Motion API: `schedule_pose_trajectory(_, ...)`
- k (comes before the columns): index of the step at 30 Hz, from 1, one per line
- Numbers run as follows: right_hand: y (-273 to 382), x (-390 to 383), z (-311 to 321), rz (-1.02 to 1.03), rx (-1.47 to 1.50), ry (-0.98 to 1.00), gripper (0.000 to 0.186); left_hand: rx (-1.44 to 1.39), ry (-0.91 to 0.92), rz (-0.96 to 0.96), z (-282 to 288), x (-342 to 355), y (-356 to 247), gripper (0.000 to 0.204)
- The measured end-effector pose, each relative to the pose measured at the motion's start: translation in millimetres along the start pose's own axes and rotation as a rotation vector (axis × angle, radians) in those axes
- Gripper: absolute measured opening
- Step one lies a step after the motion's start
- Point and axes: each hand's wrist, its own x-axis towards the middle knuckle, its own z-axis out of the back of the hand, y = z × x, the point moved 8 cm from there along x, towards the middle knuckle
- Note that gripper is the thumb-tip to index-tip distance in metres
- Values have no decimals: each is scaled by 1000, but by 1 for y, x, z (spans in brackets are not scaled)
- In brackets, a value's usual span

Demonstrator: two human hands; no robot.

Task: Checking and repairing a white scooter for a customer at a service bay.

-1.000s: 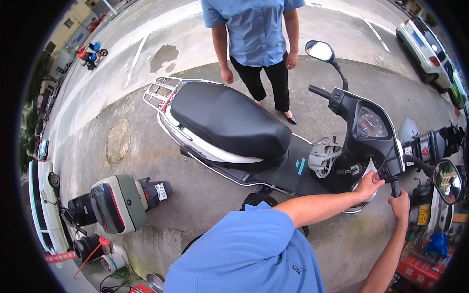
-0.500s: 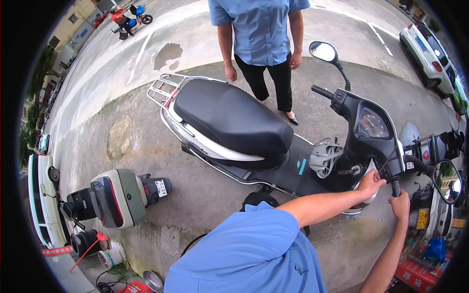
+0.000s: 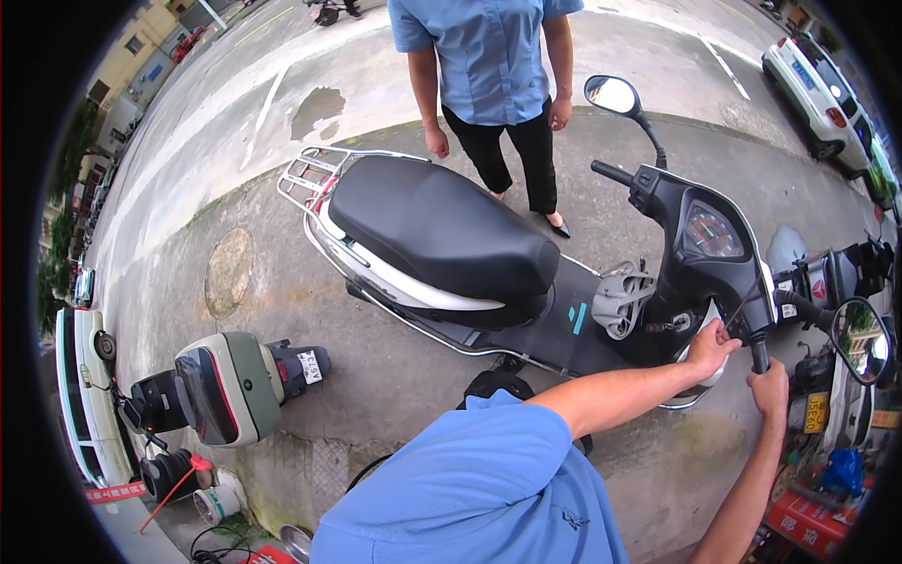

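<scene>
A white and black scooter [image 3: 442, 226] stands across the view, its front to the right. My left hand [image 3: 711, 352] is at the white front panel below the handlebar, thumb and fingers pinched together. What they hold, if anything, is too small to make out. My right hand [image 3: 770, 385] is closed round the end of the black handlebar grip [image 3: 759, 355] on the near side. Just above both hands are the dark handlebar cover and the round-cornered dashboard [image 3: 711, 230]. Left of my left hand, a grey plastic part [image 3: 622, 299] sits by the footboard.
A person in a blue shirt [image 3: 479, 66] stands beyond the scooter, arms hanging. The near mirror [image 3: 860, 346] juts out right of my right hand. Another scooter with a grey-green box [image 3: 254, 385] is at left. A blue bag [image 3: 839, 473] lies at lower right, near red boxes.
The view has shifted slightly, moving the scooter a little left in the picture. A passing rider has gone almost out at the top. Both my hands keep their places on the scooter.
</scene>
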Motion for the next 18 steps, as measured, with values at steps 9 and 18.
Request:
schedule_pose_trajectory(9,5,-2,1,-21,-58,1,27,-5,-7,3,0,3,2,30)
schedule_pose_trajectory(18,-4,-9,9,-24,-74,-42,29,-144,76,-9,-18,5,12,27)
